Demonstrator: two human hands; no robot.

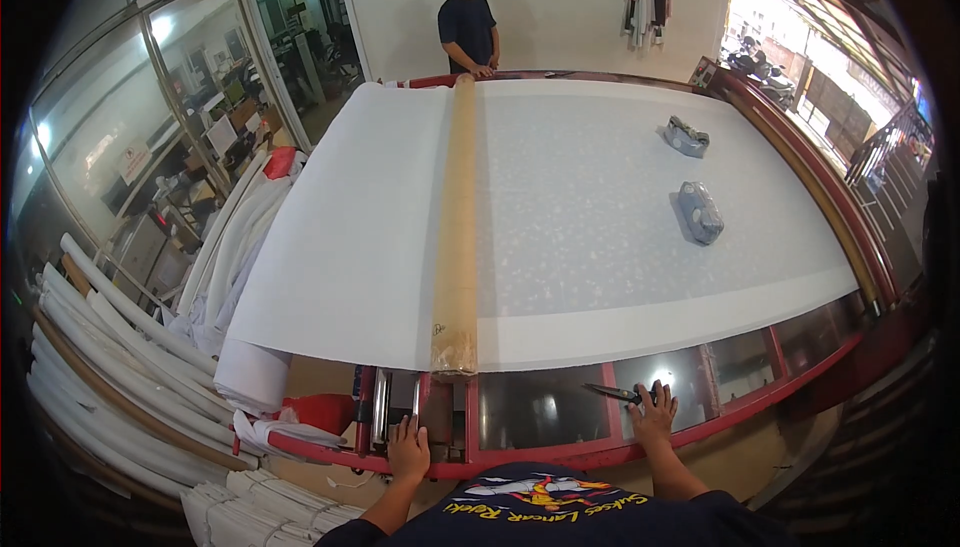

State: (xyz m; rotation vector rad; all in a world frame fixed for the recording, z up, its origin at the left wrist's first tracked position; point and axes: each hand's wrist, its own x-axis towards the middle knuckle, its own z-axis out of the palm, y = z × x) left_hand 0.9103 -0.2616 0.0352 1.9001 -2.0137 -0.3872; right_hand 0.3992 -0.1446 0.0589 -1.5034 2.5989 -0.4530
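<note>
My left hand rests on the red frame's near rail, its fingers stretched out and holding nothing. At the near edge, right of the middle, my right hand has dark-handled scissors at its fingers, the blades pointing left. White fabric covers most of the large table. Across it, from far to near, lies a long brown cardboard tube. Right of the tube, a greyish patterned area shows on the fabric. Two grey wrapped bundles sit there.
A person in a dark shirt stands at the table's far side. White fabric rolls are stacked on the left. A fabric roll hangs at the table's near left corner. A red rail bounds the right side.
</note>
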